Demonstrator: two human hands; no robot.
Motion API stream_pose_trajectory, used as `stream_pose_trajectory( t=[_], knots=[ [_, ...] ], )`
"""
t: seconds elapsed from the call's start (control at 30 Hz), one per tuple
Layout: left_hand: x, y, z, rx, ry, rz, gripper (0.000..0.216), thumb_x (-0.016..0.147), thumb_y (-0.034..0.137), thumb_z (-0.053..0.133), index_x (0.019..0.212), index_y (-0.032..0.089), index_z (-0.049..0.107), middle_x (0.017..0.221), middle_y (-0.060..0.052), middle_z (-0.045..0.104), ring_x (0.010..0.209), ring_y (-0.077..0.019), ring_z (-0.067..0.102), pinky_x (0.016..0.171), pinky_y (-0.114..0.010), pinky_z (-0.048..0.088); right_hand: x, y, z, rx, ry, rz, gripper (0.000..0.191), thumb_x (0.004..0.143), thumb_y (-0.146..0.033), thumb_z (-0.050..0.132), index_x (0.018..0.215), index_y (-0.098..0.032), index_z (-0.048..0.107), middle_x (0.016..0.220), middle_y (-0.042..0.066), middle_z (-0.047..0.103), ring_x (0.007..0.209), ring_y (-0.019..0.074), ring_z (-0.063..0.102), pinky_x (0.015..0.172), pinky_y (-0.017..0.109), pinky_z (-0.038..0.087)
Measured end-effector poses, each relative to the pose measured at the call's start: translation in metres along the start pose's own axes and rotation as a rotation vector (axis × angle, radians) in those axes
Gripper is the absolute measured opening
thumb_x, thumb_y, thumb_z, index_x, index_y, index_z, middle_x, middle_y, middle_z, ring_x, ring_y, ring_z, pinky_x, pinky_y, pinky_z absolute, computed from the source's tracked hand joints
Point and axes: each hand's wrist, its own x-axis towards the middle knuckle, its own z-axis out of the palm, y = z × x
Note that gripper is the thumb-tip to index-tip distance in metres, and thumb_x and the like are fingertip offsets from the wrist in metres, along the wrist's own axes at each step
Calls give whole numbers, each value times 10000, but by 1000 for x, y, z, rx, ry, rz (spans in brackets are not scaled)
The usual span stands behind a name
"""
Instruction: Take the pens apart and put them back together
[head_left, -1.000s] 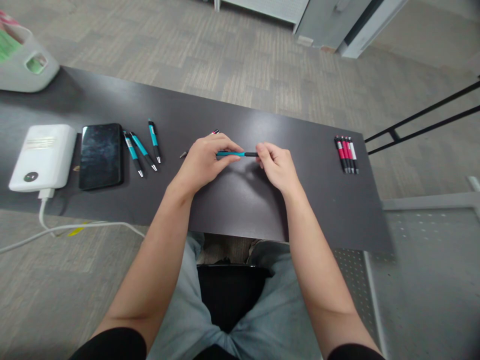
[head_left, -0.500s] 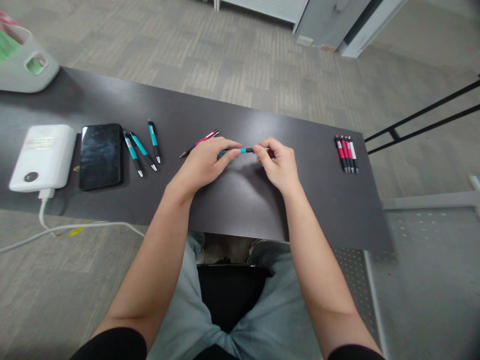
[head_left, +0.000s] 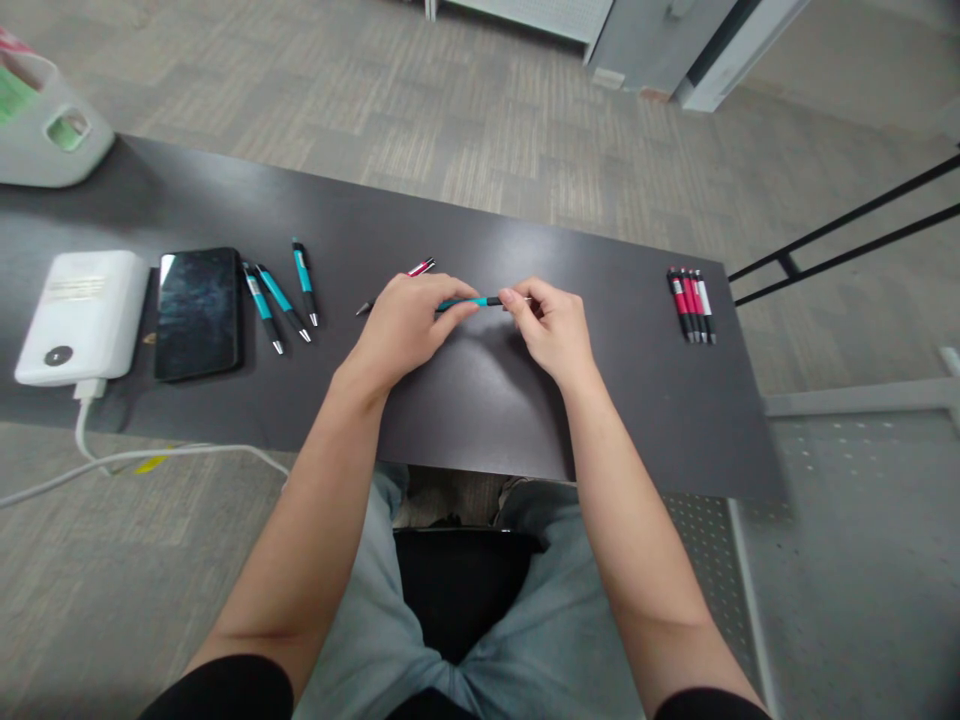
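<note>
1. The dark surface [head_left: 637, 410] stretches across the middle of the frame, glossy near its centre; grey patterned carpet [head_left: 360, 130] fills the top.
2. Thin black bars [head_left: 847, 222] slant in from the right edge, beyond the surface's end.
3. A white basket [head_left: 88, 165] stands at upper left, with green inside.
4. At left, a white box-shaped device [head_left: 82, 325] with a white cable [head_left: 187, 452] lies near a black flat device [head_left: 197, 315]; three turquoise pens [head_left: 275, 288] are beside it.
5. Four pens [head_left: 693, 308], red and white, lie at right.
6. At centre, the left hand [head_left: 405, 320] partly hides a red pen [head_left: 422, 267].
7. The left hand and right hand [head_left: 553, 325] pinch opposite ends of a turquoise-and-black pen [head_left: 465, 301] at frame centre.
</note>
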Motion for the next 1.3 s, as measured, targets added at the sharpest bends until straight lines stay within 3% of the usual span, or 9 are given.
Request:
stream_pose_trajectory(
  t=[0.13,0.3,0.47,0.93,1.03,1.1,1.17,1.23,1.3],
  knots=[
    [-1,1,0,35,62,3,179,1133,381,808,1223,301,940,1274,-93,964,1201,-356,866,1158,-515,565,1,-1,0,-12,0,22,845,1040,-1096,628,830,-283,716,691,-6,604,690,207,534,748,377,461],
    [0,-1,3,32,-2,0,283,1220,383,664,1200,297,933,1245,-90,967,1192,-341,869,1130,-499,552,1,2,1,-17,8,10,843,1044,-1095,623,847,-283,740,703,-2,619,689,208,530,744,377,458],
    [0,3,1,75,50,14,124,1137,329,801,1155,293,919,1202,-86,944,1163,-348,838,1097,-507,539,0,3,3,-35,-9,5,859,1055,-1099,590,851,-277,735,730,12,667,693,209,549,755,381,453],
    [-1,5,-3,82,78,42,103,1119,300,824,1130,264,920,1183,-103,918,1146,-343,817,1077,-483,597,-1,5,9,34,-13,123,850,1021,-1089,681,801,-268,690,653,-28,574,657,178,484,678,350,416],
    [-4,2,-13,78,93,-7,108,1111,302,830,1158,268,921,1174,-96,925,1131,-330,834,1063,-461,619,0,13,10,88,5,159,714,998,-961,861,890,-266,733,717,-30,646,676,177,523,689,339,469],
    [-7,0,-24,89,110,-72,140,1107,309,823,1196,261,920,1204,-93,933,1128,-321,845,1066,-443,639,0,17,10,61,0,135,513,1027,-747,960,1011,-261,799,801,-22,702,704,183,563,737,342,529],
    [-11,-2,-34,109,126,-144,173,1099,311,816,1225,256,923,1239,-89,943,1130,-316,856,1084,-430,655,-1,17,10,-45,-54,72,270,1101,-492,929,1225,-257,879,962,15,774,770,200,632,826,362,588],
    [-13,-4,-41,124,131,-194,188,1089,311,816,1231,262,931,1252,-81,951,1126,-316,865,1100,-426,666,-3,13,12,-194,-128,16,335,1161,-317,820,1487,-281,886,1194,72,813,928,233,728,920,383,617],
    [-14,-6,-44,123,122,-213,193,1078,319,823,1226,271,937,1249,-71,958,1119,-318,871,1106,-432,676,-6,7,14,-324,-182,0,434,1198,-266,747,1613,-325,858,1388,106,794,1109,270,779,965,398,620]
  ],
)
